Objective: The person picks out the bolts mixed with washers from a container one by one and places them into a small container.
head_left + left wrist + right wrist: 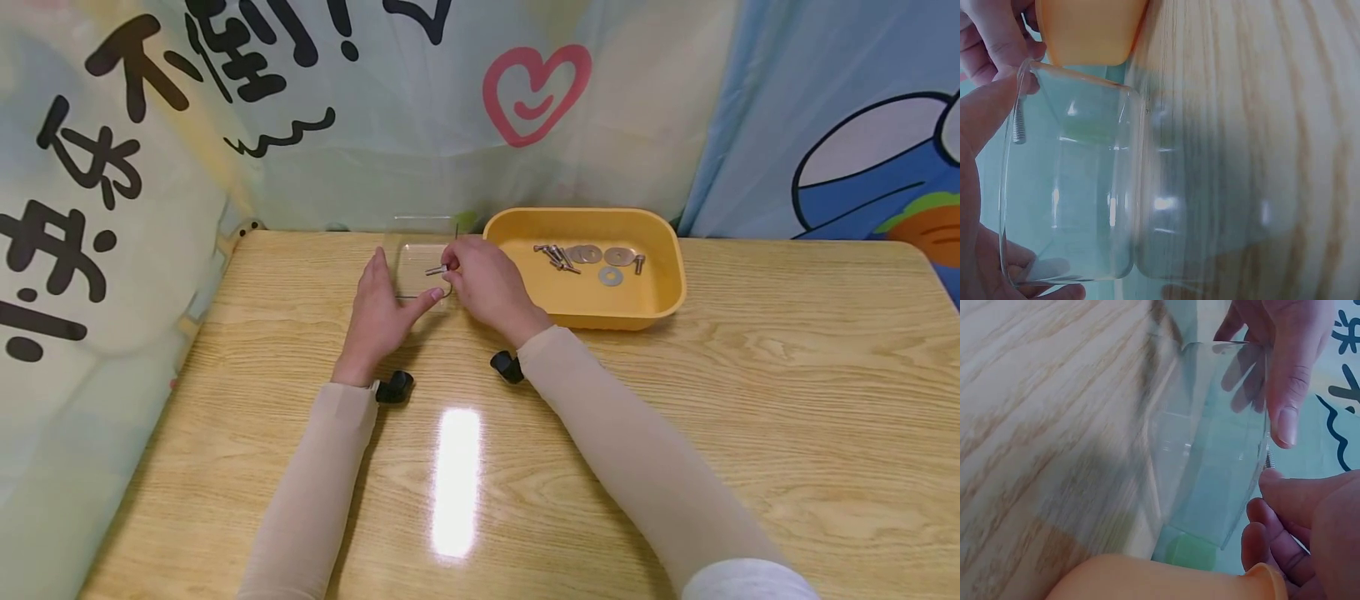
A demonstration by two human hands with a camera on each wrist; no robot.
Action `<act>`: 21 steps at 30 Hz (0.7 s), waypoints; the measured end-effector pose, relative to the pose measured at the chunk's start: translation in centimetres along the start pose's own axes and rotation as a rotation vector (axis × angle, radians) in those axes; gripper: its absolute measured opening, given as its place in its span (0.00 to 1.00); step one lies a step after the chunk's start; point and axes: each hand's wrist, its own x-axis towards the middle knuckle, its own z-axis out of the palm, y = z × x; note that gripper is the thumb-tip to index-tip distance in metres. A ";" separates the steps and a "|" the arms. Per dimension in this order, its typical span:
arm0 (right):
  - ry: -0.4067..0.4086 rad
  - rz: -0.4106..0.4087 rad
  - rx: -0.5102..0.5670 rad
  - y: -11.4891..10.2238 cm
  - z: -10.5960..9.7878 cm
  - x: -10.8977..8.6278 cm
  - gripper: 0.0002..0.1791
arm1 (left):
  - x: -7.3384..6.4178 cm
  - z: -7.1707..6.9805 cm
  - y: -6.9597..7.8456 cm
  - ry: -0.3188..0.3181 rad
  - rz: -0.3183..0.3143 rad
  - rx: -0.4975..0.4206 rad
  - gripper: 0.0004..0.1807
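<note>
Wood-grain desk (pixel 787 375): at its far side, the right grip (pixel 491 285) pinches a screw (pixel 434 271) at the clear box (pixel 1094 206)'s mouth, axis left-right, tip left. Spread left grip (pixel 381 315) touches the box. Wrist views alone resolve threads.

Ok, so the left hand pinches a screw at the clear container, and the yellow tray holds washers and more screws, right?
Not quite: the head view shows the right hand pinching the screw at the clear container; the yellow tray does hold washers and more screws.
</note>
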 end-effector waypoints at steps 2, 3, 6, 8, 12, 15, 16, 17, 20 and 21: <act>0.005 -0.019 -0.024 0.1 0.1 0.0 0.08 | 0.0 0.0 0.0 0.000 0.002 -0.001 0.63; 0.008 -0.028 -0.030 0.1 0.1 0.0 0.09 | 0.0 0.0 0.0 0.000 0.002 -0.001 0.63; 0.009 -0.037 -0.037 0.2 0.1 0.0 0.09 | 0.0 0.1 0.0 0.001 0.004 0.001 0.63; 0.003 -0.032 -0.034 0.2 0.1 0.0 0.09 | 0.0 0.1 0.0 0.003 0.003 0.003 0.63; -0.016 -0.012 -0.027 0.2 0.1 0.0 0.09 | 0.1 0.2 0.0 0.003 0.007 0.005 0.63; -0.025 -0.005 -0.026 0.2 0.1 0.0 0.09 | 0.1 0.2 0.0 0.003 0.008 0.004 0.63; -0.027 -0.005 -0.025 0.2 0.1 0.0 0.09 | 0.1 0.2 -0.1 0.004 0.008 0.004 0.63; -0.029 -0.004 -0.025 0.2 0.1 0.0 0.09 | 0.1 0.2 0.0 0.004 0.007 0.004 0.63; -0.029 -0.008 -0.022 0.3 0.1 0.0 0.10 | 0.1 0.2 -0.1 0.005 0.004 0.007 0.63; -0.029 -0.009 -0.021 0.3 0.1 0.0 0.10 | 0.1 0.2 -0.1 0.005 0.005 0.008 0.63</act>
